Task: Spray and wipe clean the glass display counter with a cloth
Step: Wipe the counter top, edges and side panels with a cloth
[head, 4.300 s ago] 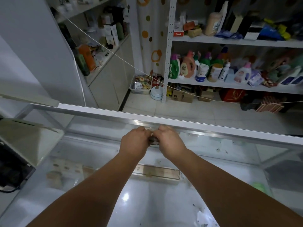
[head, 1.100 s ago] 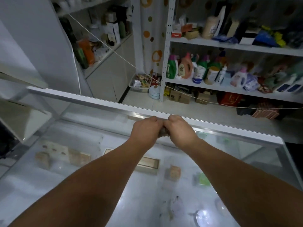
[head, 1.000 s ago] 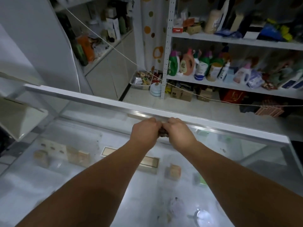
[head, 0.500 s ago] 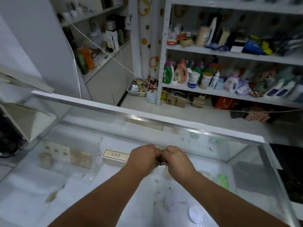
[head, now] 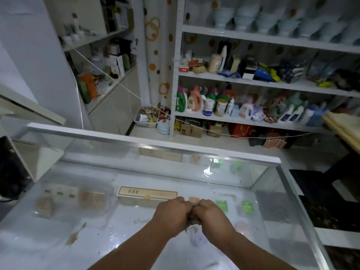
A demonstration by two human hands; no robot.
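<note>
two hands, left hand [head: 172,215], right hand [head: 213,218], grip one cloth [head: 193,219].

One head-worn wide-angle view. It faces forward and down across the counter [head: 136,141], close below, with shelves [head: 214,118] farther ahead.

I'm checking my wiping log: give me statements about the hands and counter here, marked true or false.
1. The left hand and right hand both grip the cloth. True.
2. The hands are at the counter's far edge. False: they are over the middle of the glass top, short of that metal edge.
3. A long tan box lies inside the case beyond the hands. True.
4. One hand holds a spray bottle. False: both hold only the cloth.
</note>
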